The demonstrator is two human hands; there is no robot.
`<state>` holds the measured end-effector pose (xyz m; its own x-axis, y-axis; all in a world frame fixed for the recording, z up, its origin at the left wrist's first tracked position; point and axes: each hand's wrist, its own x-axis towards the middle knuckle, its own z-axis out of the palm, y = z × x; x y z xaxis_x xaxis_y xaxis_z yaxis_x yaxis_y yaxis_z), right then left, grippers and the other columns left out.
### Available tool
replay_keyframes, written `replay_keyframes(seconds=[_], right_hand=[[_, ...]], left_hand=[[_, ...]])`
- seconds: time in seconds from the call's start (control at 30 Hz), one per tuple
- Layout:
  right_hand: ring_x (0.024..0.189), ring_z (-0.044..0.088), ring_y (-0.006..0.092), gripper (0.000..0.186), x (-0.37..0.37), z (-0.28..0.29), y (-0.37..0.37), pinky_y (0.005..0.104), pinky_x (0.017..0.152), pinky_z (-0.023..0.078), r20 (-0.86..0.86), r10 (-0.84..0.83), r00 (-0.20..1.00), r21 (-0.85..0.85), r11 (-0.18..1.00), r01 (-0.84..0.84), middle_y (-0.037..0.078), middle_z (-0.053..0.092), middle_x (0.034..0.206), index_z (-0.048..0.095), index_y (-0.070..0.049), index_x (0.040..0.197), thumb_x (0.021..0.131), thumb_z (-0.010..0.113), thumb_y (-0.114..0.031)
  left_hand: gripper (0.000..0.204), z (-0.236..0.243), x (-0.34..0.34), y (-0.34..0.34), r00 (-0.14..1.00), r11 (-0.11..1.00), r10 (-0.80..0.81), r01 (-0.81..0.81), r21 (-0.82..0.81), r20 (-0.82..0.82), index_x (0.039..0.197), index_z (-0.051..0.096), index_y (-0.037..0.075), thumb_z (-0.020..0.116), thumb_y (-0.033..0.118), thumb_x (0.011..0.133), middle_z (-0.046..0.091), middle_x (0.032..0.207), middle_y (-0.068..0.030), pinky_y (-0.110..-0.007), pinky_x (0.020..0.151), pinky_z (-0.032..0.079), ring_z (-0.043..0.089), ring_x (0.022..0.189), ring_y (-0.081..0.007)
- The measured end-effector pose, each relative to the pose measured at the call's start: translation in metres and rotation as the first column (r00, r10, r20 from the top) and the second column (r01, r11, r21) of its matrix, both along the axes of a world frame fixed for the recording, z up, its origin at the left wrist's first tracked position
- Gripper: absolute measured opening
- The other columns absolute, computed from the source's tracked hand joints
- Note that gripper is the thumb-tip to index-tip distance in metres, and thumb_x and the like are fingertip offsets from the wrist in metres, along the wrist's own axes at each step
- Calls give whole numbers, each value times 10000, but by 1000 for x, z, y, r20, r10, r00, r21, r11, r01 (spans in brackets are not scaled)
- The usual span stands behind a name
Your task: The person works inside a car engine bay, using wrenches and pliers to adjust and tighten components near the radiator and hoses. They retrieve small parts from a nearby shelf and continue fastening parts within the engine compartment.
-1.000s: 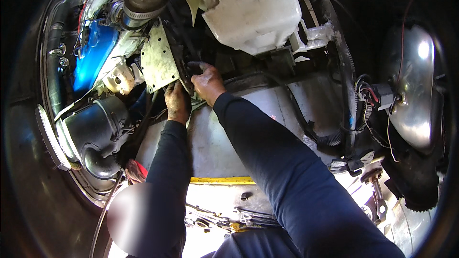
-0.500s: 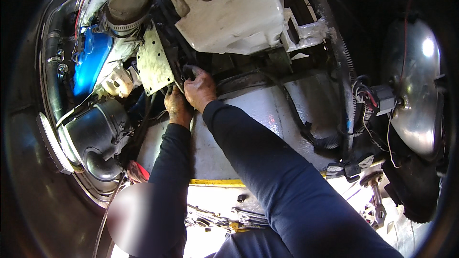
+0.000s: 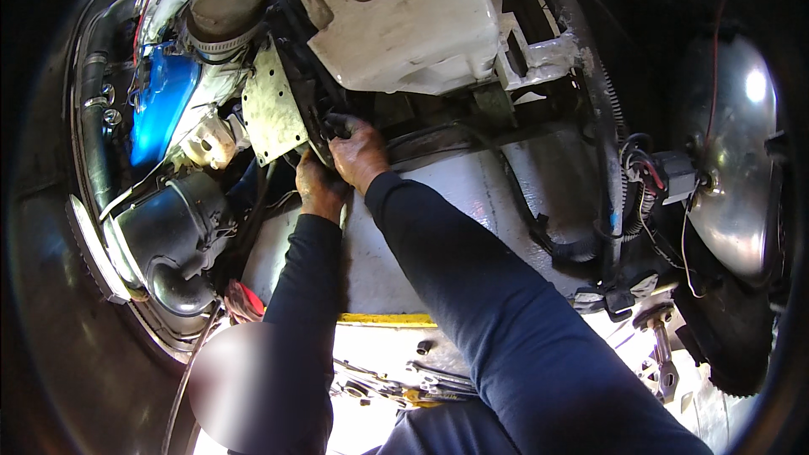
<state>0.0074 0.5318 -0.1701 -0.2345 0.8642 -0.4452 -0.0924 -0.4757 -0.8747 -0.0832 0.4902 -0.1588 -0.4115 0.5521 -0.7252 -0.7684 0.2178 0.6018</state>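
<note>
Both my arms reach up into a machine bay. My right hand (image 3: pixel 358 152) is closed, its fingers curled at a dark, greasy part (image 3: pixel 313 122) that runs beside a pale metal plate (image 3: pixel 274 109) with small holes. What exactly those fingers hold is hidden in shadow. Just below and to the left, my left hand (image 3: pixel 320 189) is closed at the plate's lower right corner. Its fingertips go in behind the edge, and whatever they grip does not show. The two hands nearly touch.
A cream-coloured tank (image 3: pixel 413 25) hangs over the hands. To the left are a blue container (image 3: pixel 164 105), a wide clamped pipe (image 3: pixel 227 0) and a black canister (image 3: pixel 173 223). A grey panel (image 3: pixel 455 227) lies below; wrenches (image 3: pixel 438 383) sit near my lap. Cables and a shiny cylinder (image 3: pixel 733 152) stand right.
Both hands have shifted slightly to the right, with the forearms following. The right hand's fingers remain curled at the dark part; the plate looks unmoved.
</note>
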Motion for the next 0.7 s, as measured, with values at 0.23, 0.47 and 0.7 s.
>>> replay_keyframes(seconds=[0.23, 0.47, 0.7], right_hand=[[1074, 717, 295, 359, -9, 0, -5, 347, 976, 537, 93, 2, 996, 75, 997, -9, 178, 747, 1142, 713, -17, 1190, 855, 608, -95], [1039, 727, 268, 363, -5, 4, -10, 324, 955, 542, 55, -19, 998, -24, 999, 21, 177, 756, 1115, 730, -19, 1171, 829, 625, -78], [1032, 726, 271, 365, -2, 0, -9, 322, 960, 540, 25, -10, 1000, -12, 1000, 10, 172, 757, 1098, 727, -8, 1152, 812, 606, -60]], left_hand=[[496, -9, -20, -17, 986, 994, -109, 105, -37, -126, 1383, 570, 33, 330, 354, 1089, 631, 1363, -164, -466, 1108, 440, 587, 1248, -341], [324, -9, -14, -17, 991, 997, -51, 44, -60, -122, 1245, 635, 32, 433, 225, 1081, 713, 1144, -124, -420, 952, 550, 688, 1037, -282], [293, -9, -16, -23, 967, 994, -112, 106, -39, -227, 1249, 631, 29, 520, 236, 1073, 721, 1122, -101, -373, 896, 566, 697, 981, -244]])
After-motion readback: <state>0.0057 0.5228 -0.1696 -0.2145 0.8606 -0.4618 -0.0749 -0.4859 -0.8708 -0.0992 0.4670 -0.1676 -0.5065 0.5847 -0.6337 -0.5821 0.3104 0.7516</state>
